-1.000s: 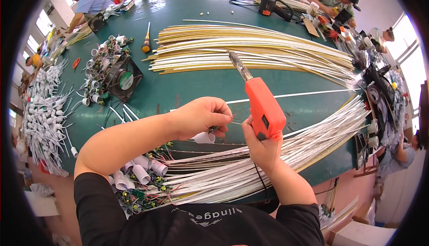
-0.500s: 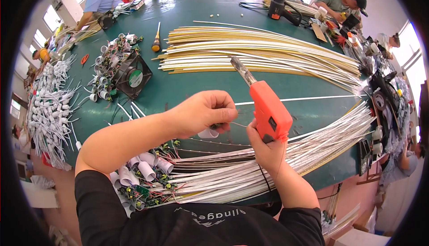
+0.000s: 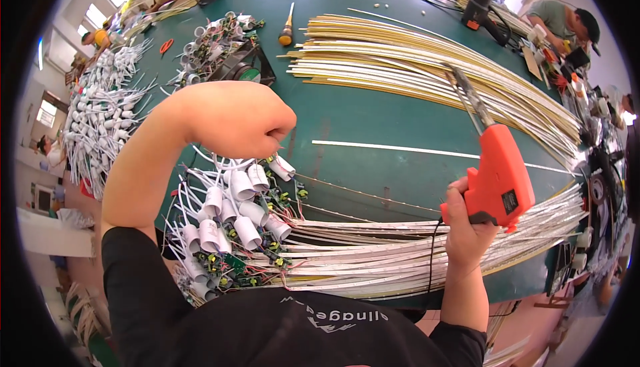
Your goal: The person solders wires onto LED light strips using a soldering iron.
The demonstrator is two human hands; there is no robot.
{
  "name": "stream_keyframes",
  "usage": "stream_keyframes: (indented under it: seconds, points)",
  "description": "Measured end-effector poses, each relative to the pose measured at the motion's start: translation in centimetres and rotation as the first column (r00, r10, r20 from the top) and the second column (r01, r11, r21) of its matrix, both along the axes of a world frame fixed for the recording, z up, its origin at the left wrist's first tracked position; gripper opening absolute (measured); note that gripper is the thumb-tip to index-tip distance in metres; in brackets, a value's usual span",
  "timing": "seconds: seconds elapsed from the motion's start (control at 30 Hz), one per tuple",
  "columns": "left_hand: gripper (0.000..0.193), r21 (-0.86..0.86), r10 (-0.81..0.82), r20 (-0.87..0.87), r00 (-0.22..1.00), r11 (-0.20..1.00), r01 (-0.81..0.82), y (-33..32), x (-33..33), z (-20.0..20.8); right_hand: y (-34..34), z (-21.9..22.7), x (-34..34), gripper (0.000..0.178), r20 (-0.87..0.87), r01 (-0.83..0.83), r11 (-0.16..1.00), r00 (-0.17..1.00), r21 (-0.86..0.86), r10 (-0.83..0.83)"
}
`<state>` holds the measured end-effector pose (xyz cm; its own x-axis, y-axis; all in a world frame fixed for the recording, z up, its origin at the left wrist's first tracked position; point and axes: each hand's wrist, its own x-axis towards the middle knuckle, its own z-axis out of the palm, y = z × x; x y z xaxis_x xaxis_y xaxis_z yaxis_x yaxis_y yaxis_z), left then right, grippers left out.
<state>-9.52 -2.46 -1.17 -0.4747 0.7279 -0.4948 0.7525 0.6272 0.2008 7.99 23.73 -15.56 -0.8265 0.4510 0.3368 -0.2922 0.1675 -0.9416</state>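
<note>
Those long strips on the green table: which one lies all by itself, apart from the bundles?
The single thin white strip lying alone across the bare green table. It sits between the yellowish bundle farther away and the white bundle nearer the person.

- I see a green table (image 3: 373, 120).
- Far on it: yellow strips (image 3: 427, 67), a screwdriver (image 3: 287, 28).
- Near me: white strips (image 3: 413, 254), white capped connectors (image 3: 230, 217).
- Left: white wired parts (image 3: 100, 114).
</note>
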Motion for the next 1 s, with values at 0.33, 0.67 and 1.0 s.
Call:
stream_keyframes:
  seconds: [0.33, 0.67, 1.0]
  points:
    - [0.012, -0.048, -0.164, -0.467, 0.869, 0.986, 0.160, -0.6, 3.9, 4.0, 1.2, -0.3, -0.1, 0.024, -0.032, 0.134, 0.990, 0.991, 0.037, -0.133]
    - [0.016, 0.052, 0.015, 0.206, 0.978, 0.998, -0.026, -2.9, -0.9, -14.0, 0.5, 0.7, 0.1, 0.030, -0.034, 0.074, 0.996, 0.997, -0.041, -0.076]
    - [0.017, -0.057, 0.148, 0.290, 0.946, 0.989, -0.137, -3.1, 1.7, -13.0, 0.2, 0.5, -0.4, 0.018, 0.028, 0.059, 0.998, 0.998, -0.027, -0.058]
